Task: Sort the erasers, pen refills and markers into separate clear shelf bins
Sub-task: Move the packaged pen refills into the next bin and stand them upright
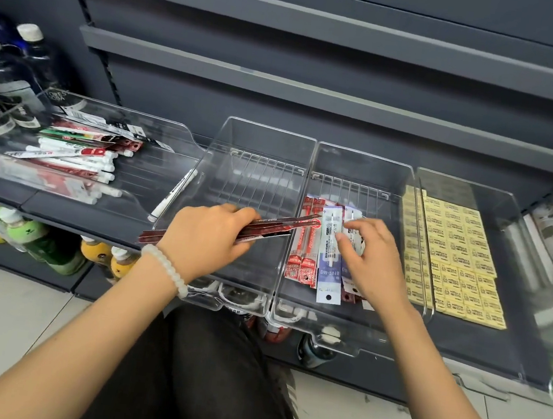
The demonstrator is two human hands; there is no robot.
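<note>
- Head view: the left hand [208, 236] is gripping a few dark red refill packs [266, 226], fingers curled round them; the packs are lying flat across the near part of the middle clear bin [262, 139], one end sticking out past the wrist, the other reaching toward the neighbouring bin.
- The right hand [371, 254] is resting on the pile of refill packs [319, 248] in the second clear bin [363, 157], fingers bent and spread over the white and blue packs; whether it is pinching one cannot be told.
- Yellow erasers [460, 251] are lying in tidy rows in the right-hand bin [497, 196], just beside the refill bin.
- White markers [77, 159], mixed with red packs, are lying in the left bin [174, 128], with one marker [173, 194] leaning against its right wall.
- A pale bead bracelet [165, 267] is sitting on the left wrist.
- Bottles [57, 246] are standing on the lower shelf.
</note>
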